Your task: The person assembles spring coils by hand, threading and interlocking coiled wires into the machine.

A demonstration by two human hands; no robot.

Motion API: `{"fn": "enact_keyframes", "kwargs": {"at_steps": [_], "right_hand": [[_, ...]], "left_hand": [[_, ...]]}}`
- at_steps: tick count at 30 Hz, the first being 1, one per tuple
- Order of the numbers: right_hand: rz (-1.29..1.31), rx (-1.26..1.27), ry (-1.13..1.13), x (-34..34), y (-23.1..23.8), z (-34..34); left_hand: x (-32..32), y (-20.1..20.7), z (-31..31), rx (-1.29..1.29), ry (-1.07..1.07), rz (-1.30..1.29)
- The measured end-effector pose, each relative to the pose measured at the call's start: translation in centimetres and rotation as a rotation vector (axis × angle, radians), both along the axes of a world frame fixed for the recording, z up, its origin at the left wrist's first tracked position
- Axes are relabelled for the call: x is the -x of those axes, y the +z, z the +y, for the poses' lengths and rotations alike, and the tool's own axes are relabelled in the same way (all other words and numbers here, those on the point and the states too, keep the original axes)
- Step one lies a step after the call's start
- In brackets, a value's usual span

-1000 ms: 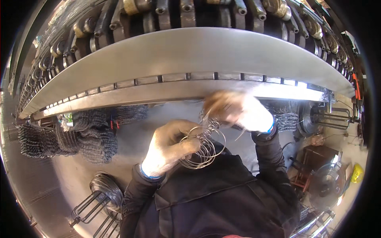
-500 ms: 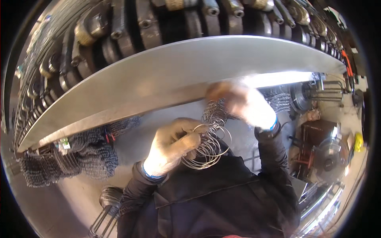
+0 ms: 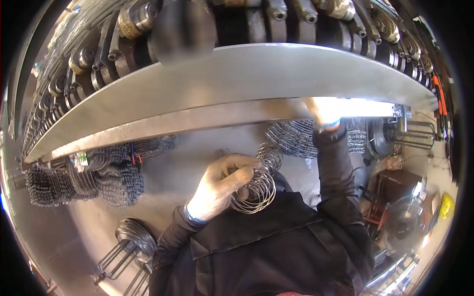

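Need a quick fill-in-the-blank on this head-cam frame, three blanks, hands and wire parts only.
1. The left hand grips a bunch of wire ___ at chest height.
2. The right hand reaches up to the edge of the long grey ___ shelf.
3. Piles of wire mesh lie ___ the shelf, to the person's left.

Missing words: rings; metal; under
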State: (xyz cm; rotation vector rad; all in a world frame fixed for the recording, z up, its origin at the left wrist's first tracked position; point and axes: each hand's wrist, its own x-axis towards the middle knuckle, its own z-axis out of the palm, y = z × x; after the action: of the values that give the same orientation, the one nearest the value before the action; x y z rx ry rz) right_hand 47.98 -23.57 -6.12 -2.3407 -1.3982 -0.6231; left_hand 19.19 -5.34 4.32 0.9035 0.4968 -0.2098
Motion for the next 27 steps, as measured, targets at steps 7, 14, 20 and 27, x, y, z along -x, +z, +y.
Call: {"fn": "enact_keyframes", "kwargs": {"at_steps": [7, 14, 20, 27], "right_hand": [[1.043, 0.151, 0.88, 7.8, 6.0, -1.8], [1.141, 0.114, 0.779, 9.5, 5.7, -5.1], [0.829, -0.179, 0.479, 8.3, 10.0, -4.8], [-0.117, -0.014, -0.101, -4.5, -0.3, -5.1]], "left_hand": [[0.0, -0.2, -4.4, 0.02, 0.176, 0.018], [1.5, 1.5, -5.2, -0.18, -0.109, 0.19], [-0.4, 0.9, -6.2, -0.065, 0.116, -0.016], [-3.3, 1.9, -7.5, -0.014, 0.053, -0.073]]}}
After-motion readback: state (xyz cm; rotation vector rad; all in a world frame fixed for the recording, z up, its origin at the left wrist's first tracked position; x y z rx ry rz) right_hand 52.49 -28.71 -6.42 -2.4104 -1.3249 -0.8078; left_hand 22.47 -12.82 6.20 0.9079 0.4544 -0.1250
